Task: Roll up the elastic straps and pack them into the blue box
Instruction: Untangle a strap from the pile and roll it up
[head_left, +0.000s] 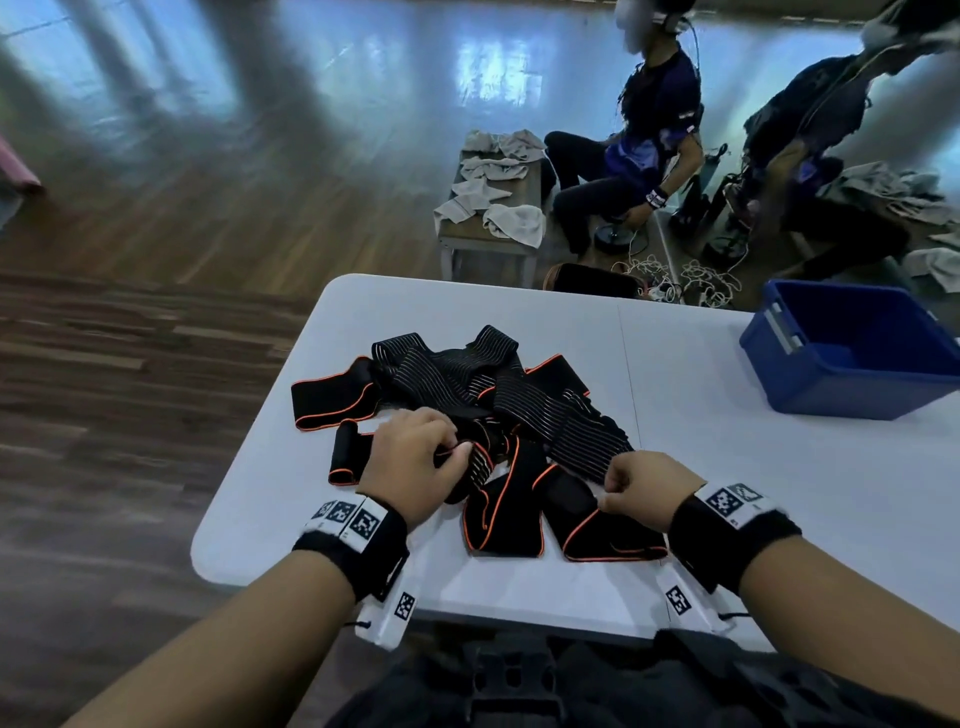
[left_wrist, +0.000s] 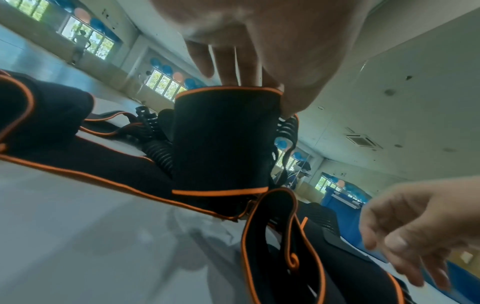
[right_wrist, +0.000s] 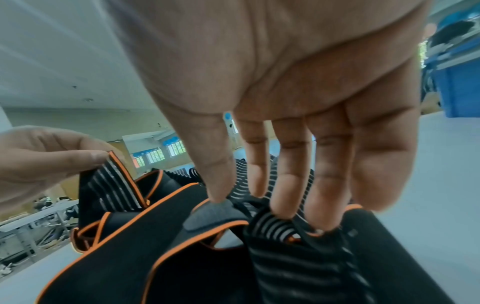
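Nearest you, your left hand (head_left: 410, 457) pinches one strap end (right_wrist: 114, 164) btwn thumb and fingers (left_wrist: 228, 61). Your right hand (head_left: 641, 486) has fingers curled into the strap pile (head_left: 467, 410); thumb and fingertips touch fabric, but whether it really has a grip you can't tell. Judgement: free one strap w/ both hands first, lay it flat on the counter (head_left: 727, 467), then roll tight from the end. Straps overlap and cross, so expect snags; lift, don't yank. One small rolled piece (head_left: 345, 452) lies just left of your left hand. Far right, well apart from the pile, sits the blue box (head_left: 852, 348), no straps visible inside. Beyond the counter: a person seated (head_left: 639, 171) beside a bench w/ towels (head_left: 493, 192).
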